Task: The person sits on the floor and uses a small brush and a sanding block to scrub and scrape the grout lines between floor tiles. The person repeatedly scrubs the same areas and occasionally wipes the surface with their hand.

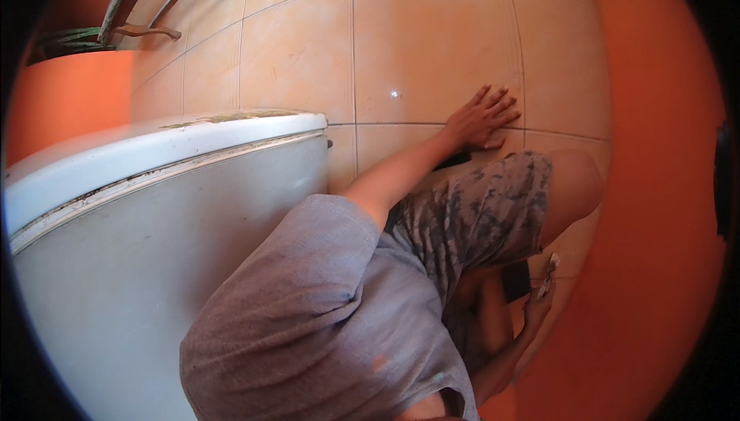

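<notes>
My left hand [484, 118] rests palm down on the tiled floor [428, 43], its fingers spread and nothing in them. The left arm reaches across in front of my body, above my bent knee in patterned shorts. Low at the right, beside my leg and close to the orange wall, my right hand [537, 307] is closed on a small narrow object [551, 268]. That object is whitish and brown and points up from the fingers; its kind is too small to make out. Part of the right hand's grip is hidden from this side.
A large white-lidded grey cabinet [177, 221], like a chest freezer, stands close on my left. The orange wall [655, 213] runs along my right. Wooden furniture legs [131, 5] stand at the far left, near another orange wall section [73, 101].
</notes>
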`<act>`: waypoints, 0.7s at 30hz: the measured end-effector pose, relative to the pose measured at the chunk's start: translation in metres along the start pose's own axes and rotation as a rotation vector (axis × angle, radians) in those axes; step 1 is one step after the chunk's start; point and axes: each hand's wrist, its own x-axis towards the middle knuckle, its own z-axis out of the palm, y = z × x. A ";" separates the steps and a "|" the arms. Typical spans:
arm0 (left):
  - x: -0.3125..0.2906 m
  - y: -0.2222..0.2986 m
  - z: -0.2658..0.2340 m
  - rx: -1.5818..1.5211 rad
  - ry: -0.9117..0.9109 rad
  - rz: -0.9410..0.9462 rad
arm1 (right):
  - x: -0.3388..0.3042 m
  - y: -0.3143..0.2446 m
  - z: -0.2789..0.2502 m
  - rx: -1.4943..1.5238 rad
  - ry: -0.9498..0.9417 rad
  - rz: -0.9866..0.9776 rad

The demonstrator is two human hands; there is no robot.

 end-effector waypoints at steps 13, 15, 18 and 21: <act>0.010 -0.005 -0.001 0.194 -0.105 0.051 | -0.063 -0.137 -0.066 -0.049 0.107 0.490; 0.000 0.003 0.000 -0.001 -0.055 0.086 | -0.079 -0.133 -0.053 0.002 0.130 0.518; 0.002 -0.014 0.004 -0.160 -0.005 0.122 | -0.085 -0.128 -0.040 0.084 0.218 0.455; 0.008 -0.064 0.009 -0.238 0.064 0.116 | -0.076 -0.144 -0.034 0.112 0.241 0.435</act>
